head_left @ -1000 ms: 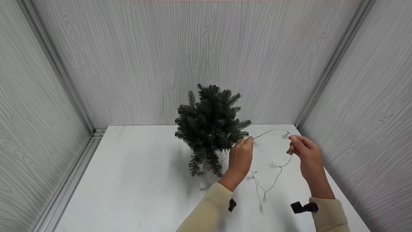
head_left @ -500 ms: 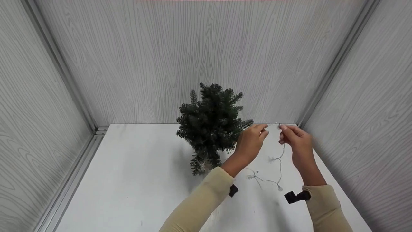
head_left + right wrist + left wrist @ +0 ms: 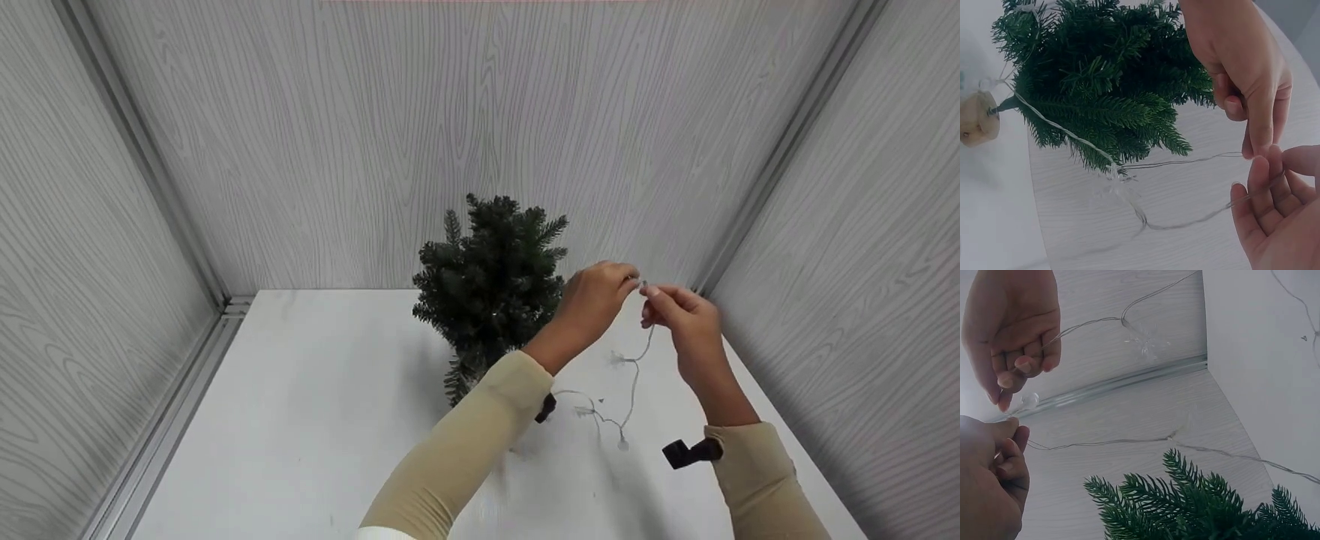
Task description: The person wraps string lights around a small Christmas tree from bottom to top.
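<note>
A small artificial Christmas tree [image 3: 491, 274] stands mid-table in the head view. Right of it, my left hand [image 3: 594, 301] pinches the thin clear wire of a string of fairy lights [image 3: 634, 386]. My right hand [image 3: 691, 326] holds the same wire between thumb and fingers, fingertips close to the left hand's. In the left wrist view, a clear ornament [image 3: 1030, 401] shows by the meeting fingertips, and a clear snowflake-like light [image 3: 1147, 344] hangs from the wire. The string dips in a loop below the right hand. The left forearm hides the tree's lower right side.
The tree has a round wooden base [image 3: 981, 119], seen in the right wrist view. Pale wood-grain panels [image 3: 480, 135] enclose the white table [image 3: 300, 420] at the back and sides. A tiny dark scrap [image 3: 601, 400] lies on the tabletop.
My left hand has moved right and up, away from the tree. The right hand has shifted slightly left and up, so the hands are now nearly together, with the wire between them shortened.
</note>
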Tool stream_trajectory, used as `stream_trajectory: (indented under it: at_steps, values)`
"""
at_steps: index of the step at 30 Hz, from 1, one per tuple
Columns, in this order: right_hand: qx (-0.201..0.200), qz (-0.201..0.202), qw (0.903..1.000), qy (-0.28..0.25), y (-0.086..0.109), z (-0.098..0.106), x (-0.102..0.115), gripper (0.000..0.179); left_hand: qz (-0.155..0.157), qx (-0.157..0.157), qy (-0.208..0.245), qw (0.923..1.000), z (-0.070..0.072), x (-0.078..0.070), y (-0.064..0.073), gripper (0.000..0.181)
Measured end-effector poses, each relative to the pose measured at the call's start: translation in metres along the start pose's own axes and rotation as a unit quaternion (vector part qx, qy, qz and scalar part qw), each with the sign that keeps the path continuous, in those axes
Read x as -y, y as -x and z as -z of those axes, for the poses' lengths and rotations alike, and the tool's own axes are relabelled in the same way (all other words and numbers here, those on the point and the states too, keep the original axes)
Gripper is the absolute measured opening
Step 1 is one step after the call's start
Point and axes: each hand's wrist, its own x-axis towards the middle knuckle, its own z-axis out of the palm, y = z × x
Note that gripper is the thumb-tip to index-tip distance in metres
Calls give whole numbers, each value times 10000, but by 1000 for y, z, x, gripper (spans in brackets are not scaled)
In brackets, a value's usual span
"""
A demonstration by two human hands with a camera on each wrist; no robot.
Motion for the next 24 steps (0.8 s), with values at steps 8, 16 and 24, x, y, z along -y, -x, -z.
stream_trajectory:
  at_steps: [8,16,24]
  values:
    - [184,-59,9991,371,11,0,2,33,249,-135,535,9982,5,8,-17,21]
    - [285,10,9974,664,25,3,-2,35,985,-490,1692,9794,4,22,-27,19]
    - [268,-191,9956,881,38,5,-6,39,1065,-589,1669,9784,3,23,-37,18]
